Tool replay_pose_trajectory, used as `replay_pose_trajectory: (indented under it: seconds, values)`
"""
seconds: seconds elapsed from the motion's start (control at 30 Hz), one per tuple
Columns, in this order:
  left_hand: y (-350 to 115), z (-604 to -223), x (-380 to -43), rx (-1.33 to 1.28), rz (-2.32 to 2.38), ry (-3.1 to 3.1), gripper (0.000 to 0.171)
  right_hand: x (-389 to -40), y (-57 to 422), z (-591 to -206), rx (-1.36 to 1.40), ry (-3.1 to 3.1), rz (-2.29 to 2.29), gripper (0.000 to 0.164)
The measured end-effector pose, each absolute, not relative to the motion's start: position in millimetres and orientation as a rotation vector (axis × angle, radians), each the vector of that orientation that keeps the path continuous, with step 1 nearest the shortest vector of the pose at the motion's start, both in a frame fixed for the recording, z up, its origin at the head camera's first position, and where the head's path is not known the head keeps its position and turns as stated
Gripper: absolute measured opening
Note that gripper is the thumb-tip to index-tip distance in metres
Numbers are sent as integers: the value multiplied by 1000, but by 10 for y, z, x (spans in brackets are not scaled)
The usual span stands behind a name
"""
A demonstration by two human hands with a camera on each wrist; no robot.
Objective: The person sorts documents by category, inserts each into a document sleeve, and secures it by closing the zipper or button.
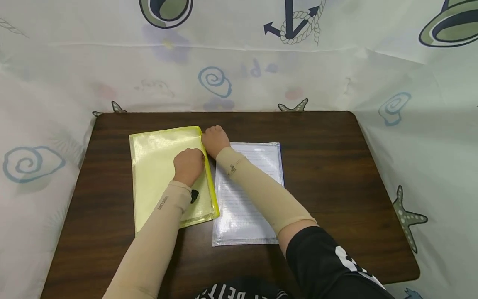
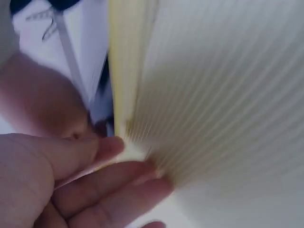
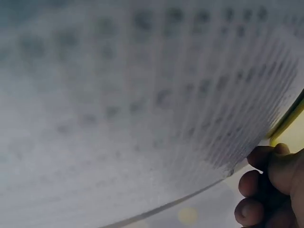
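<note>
A translucent yellow document pouch (image 1: pixel 164 166) with ribbed plastic lies on the left half of the table, a brighter yellow strip along its right edge. My left hand (image 1: pixel 189 165) is at the middle of that edge; in the left wrist view its thumb and fingers (image 2: pixel 128 190) pinch the ribbed plastic beside the strip. At the pouch's top right corner, my right hand (image 1: pixel 215 140) has its fingers curled and pinches the edge. Partly under my right forearm lies a clear document pouch (image 1: pixel 242 207) with a blue edge and a printed sheet inside.
The dark wooden table (image 1: pixel 328 174) has rounded corners. A white patterned cloth (image 1: pixel 239 74) hangs behind it and along both sides. In the right wrist view the printed sheet (image 3: pixel 142 109) fills most of the picture.
</note>
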State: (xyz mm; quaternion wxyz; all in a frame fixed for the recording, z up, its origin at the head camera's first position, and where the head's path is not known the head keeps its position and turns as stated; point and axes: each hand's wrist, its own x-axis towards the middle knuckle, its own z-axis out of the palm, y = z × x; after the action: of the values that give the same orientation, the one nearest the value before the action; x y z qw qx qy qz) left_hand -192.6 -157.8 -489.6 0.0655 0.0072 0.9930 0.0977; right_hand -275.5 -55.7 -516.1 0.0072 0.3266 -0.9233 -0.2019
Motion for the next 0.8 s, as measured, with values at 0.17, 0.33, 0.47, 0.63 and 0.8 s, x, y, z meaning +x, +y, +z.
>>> replay_pose_trajectory:
  seconds: [0.17,0.33,0.47,0.63,0.8]
  values:
    - [-1782,-4954,-2414,10,404,3105,29,-2830,-527,-5136,1008,-2944,-647,25]
    - [-1968,-5094,-2783,107,644,3062,37,-2841,-538,-5154,988,-2991,-703,31]
    - [-1954,-5170,-2950,182,714,2978,38,-2878,-515,-5201,980,-3009,-700,35]
    - [-1999,-5143,-3099,237,784,2890,21,-2886,-495,-5192,944,-3026,-654,36]
    - [-2104,-5137,-3242,385,931,2612,18,-2849,-422,-5218,934,-3058,-528,33]
